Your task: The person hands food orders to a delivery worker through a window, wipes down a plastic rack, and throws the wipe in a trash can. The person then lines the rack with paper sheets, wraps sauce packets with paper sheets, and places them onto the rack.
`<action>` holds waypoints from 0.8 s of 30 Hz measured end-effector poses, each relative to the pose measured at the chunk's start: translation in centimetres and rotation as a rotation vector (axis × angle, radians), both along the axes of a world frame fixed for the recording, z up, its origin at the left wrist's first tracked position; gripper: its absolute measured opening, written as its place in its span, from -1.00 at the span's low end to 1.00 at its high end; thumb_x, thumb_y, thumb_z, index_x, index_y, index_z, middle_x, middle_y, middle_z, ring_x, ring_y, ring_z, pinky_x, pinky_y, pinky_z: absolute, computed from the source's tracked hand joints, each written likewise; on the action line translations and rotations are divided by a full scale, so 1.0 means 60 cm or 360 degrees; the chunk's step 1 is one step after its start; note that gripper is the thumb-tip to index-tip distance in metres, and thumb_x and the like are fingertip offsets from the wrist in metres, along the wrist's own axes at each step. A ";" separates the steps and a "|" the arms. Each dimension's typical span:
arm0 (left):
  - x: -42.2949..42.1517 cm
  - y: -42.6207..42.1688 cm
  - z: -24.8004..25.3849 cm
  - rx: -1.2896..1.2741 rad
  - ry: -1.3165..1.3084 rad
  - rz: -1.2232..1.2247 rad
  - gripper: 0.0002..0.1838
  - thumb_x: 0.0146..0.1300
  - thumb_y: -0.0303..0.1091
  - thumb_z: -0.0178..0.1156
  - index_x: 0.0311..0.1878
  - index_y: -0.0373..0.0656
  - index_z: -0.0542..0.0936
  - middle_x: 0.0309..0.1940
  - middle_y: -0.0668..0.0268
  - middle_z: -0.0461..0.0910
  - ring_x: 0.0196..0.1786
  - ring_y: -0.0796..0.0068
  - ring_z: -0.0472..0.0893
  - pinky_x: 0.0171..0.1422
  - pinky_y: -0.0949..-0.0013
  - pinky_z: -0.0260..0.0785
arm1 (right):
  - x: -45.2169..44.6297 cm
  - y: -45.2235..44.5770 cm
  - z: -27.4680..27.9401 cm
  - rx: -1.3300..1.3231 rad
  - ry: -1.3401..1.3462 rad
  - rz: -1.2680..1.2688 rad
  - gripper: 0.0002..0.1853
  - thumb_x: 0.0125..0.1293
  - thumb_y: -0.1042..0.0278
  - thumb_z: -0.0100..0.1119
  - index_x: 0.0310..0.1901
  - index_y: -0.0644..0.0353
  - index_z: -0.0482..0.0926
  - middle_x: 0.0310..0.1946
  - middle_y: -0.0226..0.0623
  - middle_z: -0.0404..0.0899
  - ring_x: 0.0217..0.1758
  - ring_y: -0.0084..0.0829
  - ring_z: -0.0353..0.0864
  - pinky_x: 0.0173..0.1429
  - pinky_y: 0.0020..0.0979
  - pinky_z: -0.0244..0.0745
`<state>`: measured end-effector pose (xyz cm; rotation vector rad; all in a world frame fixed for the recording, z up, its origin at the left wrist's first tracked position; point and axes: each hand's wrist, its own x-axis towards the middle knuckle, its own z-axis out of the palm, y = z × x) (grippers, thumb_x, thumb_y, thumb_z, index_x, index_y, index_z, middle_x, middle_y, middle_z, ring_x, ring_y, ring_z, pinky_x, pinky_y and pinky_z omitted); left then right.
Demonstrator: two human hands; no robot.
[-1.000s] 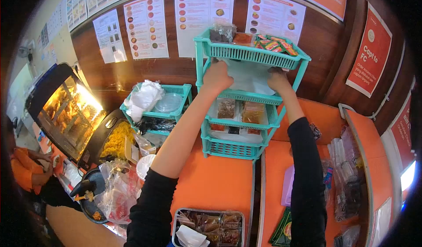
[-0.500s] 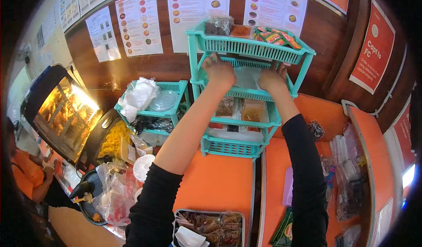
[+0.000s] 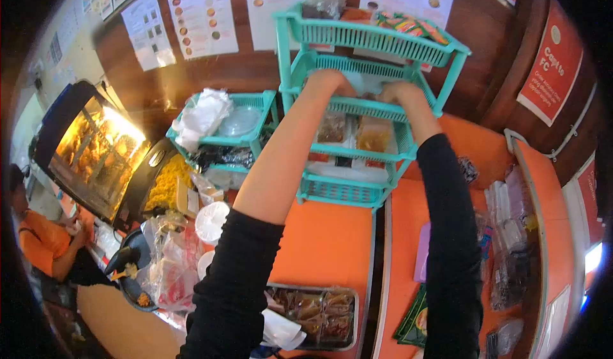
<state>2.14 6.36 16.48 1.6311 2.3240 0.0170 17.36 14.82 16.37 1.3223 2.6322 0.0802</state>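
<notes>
The left hand [image 3: 334, 83] and right hand [image 3: 402, 92] reach over the front edge of a teal rack's [image 3: 377, 40] second tier, inside its side posts; their fingers are mostly hidden, so I cannot tell whether they grip the pale sheet [image 3: 367, 80] lying in that tier, between them. Bare orange surface [image 3: 325, 238] gives open room below the rack, down to one metal tray [image 3: 355, 321]. The rack counts four tiers, with two clear packs [image 3: 375, 134] showing in the third. One red poster [image 3: 546, 72] at right reads "Capt to FC".
</notes>
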 end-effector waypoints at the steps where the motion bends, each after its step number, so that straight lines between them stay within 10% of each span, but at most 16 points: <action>1: 0.001 -0.007 0.010 0.0009 0.0034 -0.0058 -0.01 -0.20 0.45 0.22 0.28 0.01 0.39 0.32 0.23 0.29 0.34 0.22 0.30 0.36 0.22 0.18 | 0.004 -0.002 0.003 0.0089 0.0004 0.0072 -0.30 0.17 -0.26 -0.07 0.14 0.17 0.48 0.22 -0.09 0.37 0.30 -0.21 0.34 0.31 -0.34 0.24; 5: 0.016 -0.030 0.011 0.0498 0.0057 -0.0156 -0.10 -0.13 0.51 0.11 0.12 -0.03 0.54 0.14 0.19 0.50 0.19 0.17 0.47 0.26 0.18 0.29 | 0.033 -0.056 0.019 0.0422 0.0640 0.0140 -0.42 0.10 -0.20 0.15 -0.04 0.14 0.60 -0.14 -0.07 0.62 -0.10 -0.11 0.62 -0.01 -0.18 0.47; 8: 0.068 -0.106 0.002 0.1299 0.0238 -0.0150 -0.31 0.07 0.23 0.14 0.02 -0.23 0.55 0.05 -0.03 0.48 0.13 0.02 0.48 0.16 0.13 0.35 | 0.055 -0.119 -0.005 0.1220 0.1438 0.0614 -0.62 0.23 0.03 0.12 -0.05 0.11 0.59 -0.27 -0.12 0.61 -0.16 -0.13 0.61 -0.06 -0.19 0.46; 10: 0.099 -0.230 -0.017 0.2137 -0.0174 -0.0695 -0.56 0.12 -0.32 0.12 -0.02 -0.45 0.36 -0.03 -0.19 0.36 -0.02 -0.21 0.44 0.06 0.02 0.34 | 0.091 -0.271 -0.026 0.1339 0.1748 0.0728 -0.72 0.26 0.16 0.13 -0.12 0.15 0.57 -0.36 -0.20 0.55 -0.26 -0.23 0.58 -0.16 -0.27 0.43; 12: 0.114 -0.328 -0.057 0.2204 -0.0324 -0.0653 -0.55 0.13 -0.09 0.17 -0.05 -0.26 0.51 -0.09 -0.03 0.46 -0.02 -0.05 0.49 0.04 0.08 0.36 | 0.113 -0.412 -0.074 0.0725 0.2089 0.0634 -0.82 0.25 0.28 0.16 -0.24 0.21 0.53 -0.45 -0.29 0.49 -0.39 -0.44 0.46 -0.30 -0.47 0.34; 16: 0.121 -0.548 -0.191 0.1694 -0.0570 -0.0277 -0.75 0.12 -0.38 0.16 -0.12 -0.23 0.52 -0.27 0.07 0.48 -0.10 0.00 0.49 0.00 0.14 0.34 | 0.147 -0.609 -0.279 -0.0869 0.1488 0.0274 -0.86 0.19 0.36 0.13 -0.28 0.24 0.57 -0.42 -0.15 0.58 -0.36 -0.29 0.60 -0.24 -0.34 0.46; 24: 0.196 -0.867 -0.456 0.1173 -0.1032 0.0707 -0.86 0.11 -0.45 0.16 -0.28 -0.29 0.59 -0.48 0.13 0.59 -0.48 0.31 0.59 -0.39 0.32 0.40 | 0.176 -0.820 -0.491 -0.0624 0.0964 0.0878 -0.76 -0.06 0.18 0.35 -0.41 0.13 0.60 -0.40 -0.25 0.53 -0.28 -0.21 0.57 -0.14 -0.21 0.42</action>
